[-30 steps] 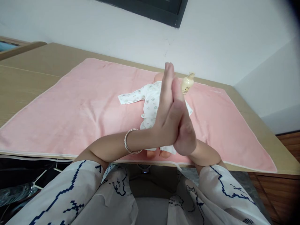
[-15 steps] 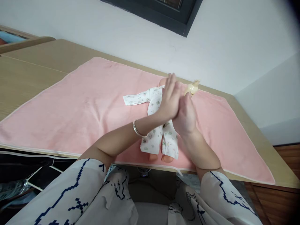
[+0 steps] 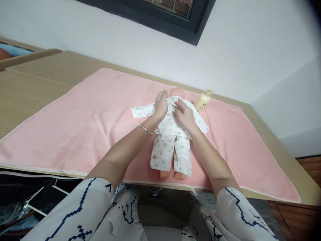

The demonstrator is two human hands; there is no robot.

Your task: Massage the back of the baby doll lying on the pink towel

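A baby doll (image 3: 177, 92) lies on a pink cloth (image 3: 82, 120), its bald head toward the wall and its feet toward me. It wears a white patterned top (image 3: 168, 125) and matching trousers (image 3: 163, 154). My left hand (image 3: 161, 104), fingers stretched out and a silver bangle on the wrist, is over the doll's left-side shoulder in view. Over the other side of its chest or back is my right hand (image 3: 185, 114), fingers somewhat apart. Neither hand holds anything. Whether they touch the top, I cannot tell. A pale yellow pump bottle (image 3: 202, 101) leans or lies beside the doll's head.
The cloth covers much of a wooden table (image 3: 47, 72). A white wall (image 3: 233, 57) with a dark window frame (image 3: 197, 31) rises behind it. A small fan (image 3: 154, 190) shows below the table's front edge.
My hands were pressed together above the doll; now they are apart and lower, one on each side of its upper body. The bottle and the doll's top are more fully visible.
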